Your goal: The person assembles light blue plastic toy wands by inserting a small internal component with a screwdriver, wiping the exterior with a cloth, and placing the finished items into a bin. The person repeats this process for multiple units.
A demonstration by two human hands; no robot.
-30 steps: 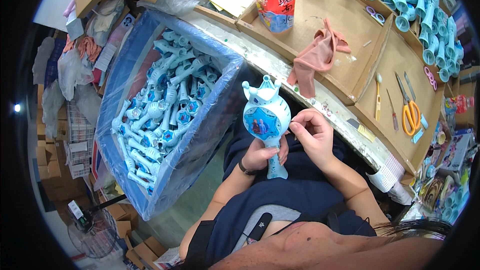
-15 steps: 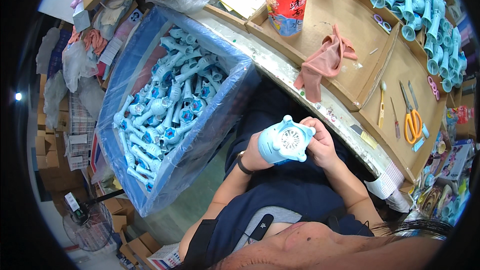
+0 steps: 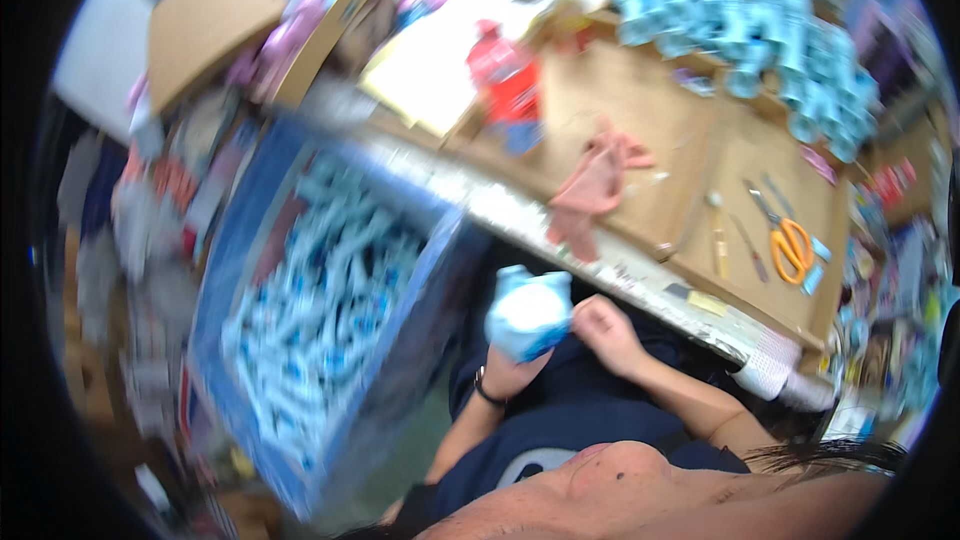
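Note:
My left hand [image 3: 515,372] is closed around a light blue plastic toy [image 3: 527,313] with ear-like points. The picture is smeared, and the toy's pale round front shows little detail. My right hand [image 3: 607,336] is just beside the toy, its fingers curled together; whatever they may hold is hidden. To the left stands a blue plastic-lined bin [image 3: 372,420], heaped with similar light blue toys [image 3: 330,300] with long handles.
Cardboard trays on the bench [image 3: 430,175] hold a pink cloth [image 3: 592,185], a red-labelled bottle [image 3: 505,85], orange-handled scissors [image 3: 792,248] and a thin tool [image 3: 748,246]. More light blue pieces [image 3: 740,30] are piled at the far right. Open cardboard [image 3: 215,25] stands at the far left.
The toy has moved left and turned in my left hand, so its openwork grille no longer shows clearly. My right hand has come away from it. The whole view has shifted and blurred.

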